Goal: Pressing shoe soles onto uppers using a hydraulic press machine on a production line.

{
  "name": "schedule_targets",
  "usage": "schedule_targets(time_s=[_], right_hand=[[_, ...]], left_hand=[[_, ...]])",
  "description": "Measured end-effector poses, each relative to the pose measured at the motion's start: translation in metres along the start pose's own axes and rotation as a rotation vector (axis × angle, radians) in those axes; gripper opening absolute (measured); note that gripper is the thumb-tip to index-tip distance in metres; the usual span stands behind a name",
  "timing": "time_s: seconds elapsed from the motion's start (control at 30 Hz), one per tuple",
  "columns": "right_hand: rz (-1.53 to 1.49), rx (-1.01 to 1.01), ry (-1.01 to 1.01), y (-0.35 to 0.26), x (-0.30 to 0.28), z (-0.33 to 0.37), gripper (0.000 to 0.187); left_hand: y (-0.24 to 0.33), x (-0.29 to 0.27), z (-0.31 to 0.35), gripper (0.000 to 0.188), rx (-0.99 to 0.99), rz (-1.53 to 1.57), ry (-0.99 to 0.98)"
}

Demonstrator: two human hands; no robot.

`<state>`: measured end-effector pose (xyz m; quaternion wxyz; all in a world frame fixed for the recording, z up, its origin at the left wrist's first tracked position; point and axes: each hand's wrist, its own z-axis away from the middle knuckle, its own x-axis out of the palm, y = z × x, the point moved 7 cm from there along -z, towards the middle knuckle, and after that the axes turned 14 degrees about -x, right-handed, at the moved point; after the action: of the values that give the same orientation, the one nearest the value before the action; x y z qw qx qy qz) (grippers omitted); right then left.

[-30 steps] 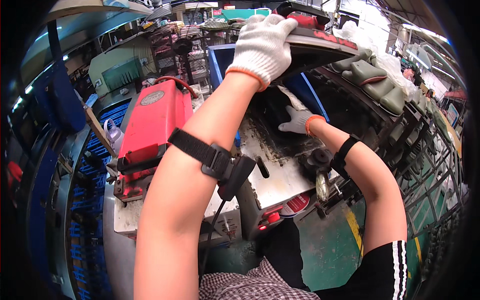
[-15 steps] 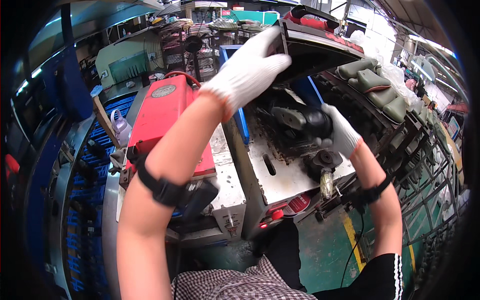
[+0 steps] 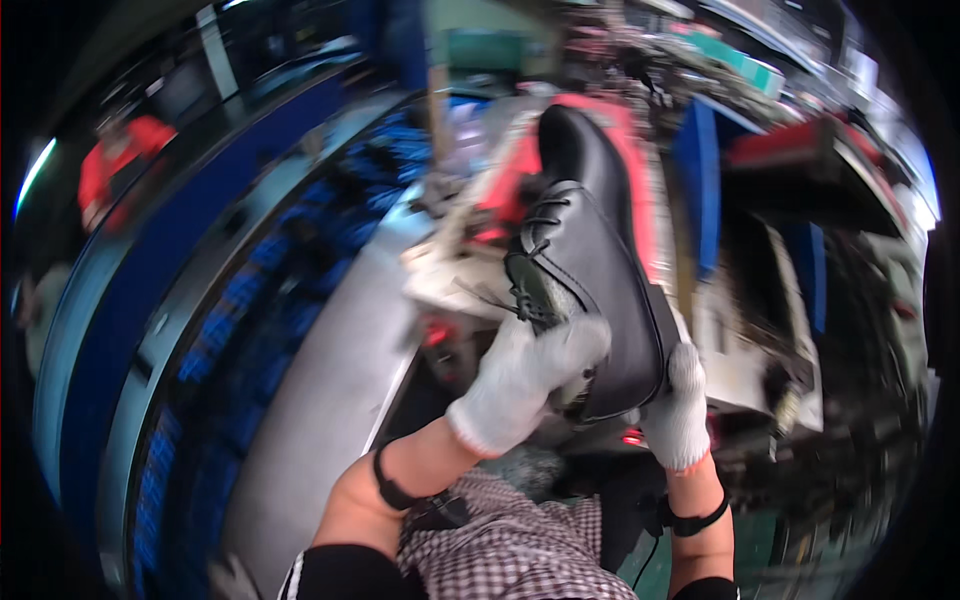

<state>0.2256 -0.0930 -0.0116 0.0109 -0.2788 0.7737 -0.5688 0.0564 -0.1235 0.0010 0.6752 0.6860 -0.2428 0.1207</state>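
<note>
A black leather lace-up shoe (image 3: 600, 240) is held in front of me, toe pointing up and away, heel toward me. My left hand (image 3: 530, 380), in a white knitted glove, closes on its ankle opening, just below the laces (image 3: 538, 265). On the other side, my gloved right hand (image 3: 677, 410) grips the heel and sole edge; some of its fingers are hidden behind the shoe. Behind the shoe stands a red-topped machine (image 3: 640, 150), partly covered by it.
A conveyor with blue racks (image 3: 270, 290) runs along the left, beside a grey metal ledge (image 3: 310, 380). To the right stands a white machine (image 3: 730, 340) with a raised dark lid (image 3: 815, 180). A person in red (image 3: 125, 155) is at the far left. Much is motion-blurred.
My left hand has left the raised machine lid. The shoe is out of the machine and in both hands. The view has swung left toward the blue-racked conveyor.
</note>
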Motion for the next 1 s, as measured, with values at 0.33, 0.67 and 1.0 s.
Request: schedule_targets(time_s=[0.33, 0.67, 1.0], right_hand=[[1.095, -0.742, -0.398, 0.018, 0.087, -0.032, 0.052], [1.545, -0.755, -0.175, 0.028, 0.073, -0.054, 0.048], [1.564, -0.744, -0.160, 0.030, 0.066, -0.052, 0.047]], left_hand=[[0.035, -0.211, 0.106, 0.043, -0.046, 0.528, 0.463], [0.124, -0.516, 0.117, 0.058, 0.120, -0.427, 1.438], [0.087, -0.571, 0.126, 0.103, -0.208, -0.794, 1.503]])
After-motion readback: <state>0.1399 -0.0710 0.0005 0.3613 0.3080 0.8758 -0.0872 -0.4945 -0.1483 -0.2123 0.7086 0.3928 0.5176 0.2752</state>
